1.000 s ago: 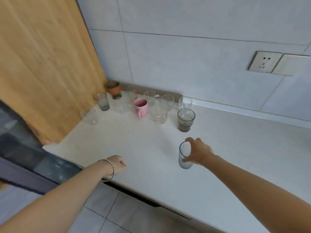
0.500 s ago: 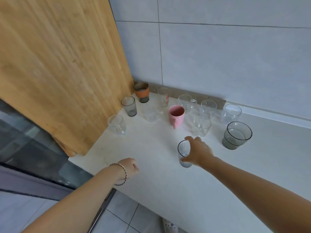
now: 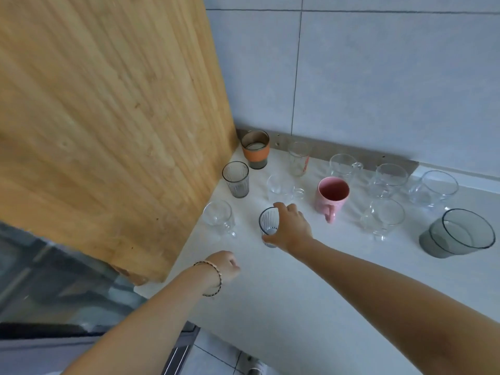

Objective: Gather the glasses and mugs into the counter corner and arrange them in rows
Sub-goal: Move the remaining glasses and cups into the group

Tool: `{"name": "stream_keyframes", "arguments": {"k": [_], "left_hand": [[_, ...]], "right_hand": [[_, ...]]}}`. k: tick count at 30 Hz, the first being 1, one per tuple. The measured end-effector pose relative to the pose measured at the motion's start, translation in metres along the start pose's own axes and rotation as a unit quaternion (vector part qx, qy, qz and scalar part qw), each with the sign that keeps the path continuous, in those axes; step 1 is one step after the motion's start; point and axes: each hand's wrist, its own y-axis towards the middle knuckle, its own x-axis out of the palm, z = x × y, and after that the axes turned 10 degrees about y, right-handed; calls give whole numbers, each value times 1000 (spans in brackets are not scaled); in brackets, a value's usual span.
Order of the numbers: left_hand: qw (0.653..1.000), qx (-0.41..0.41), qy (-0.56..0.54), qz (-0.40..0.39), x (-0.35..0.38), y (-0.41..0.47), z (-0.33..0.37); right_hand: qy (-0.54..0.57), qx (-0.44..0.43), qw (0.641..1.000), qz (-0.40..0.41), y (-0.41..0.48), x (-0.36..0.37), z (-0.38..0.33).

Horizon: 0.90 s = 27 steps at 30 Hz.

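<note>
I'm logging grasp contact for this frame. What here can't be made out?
- Ribbed glass, head view: the right hand covers its right side, so finger contact is hidden.
- Whether its base touches the counter: hidden by the thumb.
- Left hand: a fist seen from behind, palm unseen.

Head view, steeply down at counter corner (image 3: 243, 147)
</note>
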Motion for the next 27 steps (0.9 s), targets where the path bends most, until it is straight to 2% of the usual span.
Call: {"name": "stream_keyframes", "arguments": {"k": [8, 14, 18, 23, 27], "left_hand": [[994, 81, 67, -21, -15, 32, -28], [978, 141, 143, -56, -13, 43, -11], [958, 198, 195, -64, -3, 46, 34], [923, 276, 261, -66, 16, 35, 128], [910, 318, 261, -52, 46, 7, 218]], "right_hand": [[-3, 75, 997, 28, 19, 32, -30], [-18, 180, 983, -43, 3, 18, -5], [4, 225, 971, -79, -41, -14, 53], [48, 304, 951, -6, -119, -70, 138], [73, 366, 925, 68, -200, -123, 211]]}}
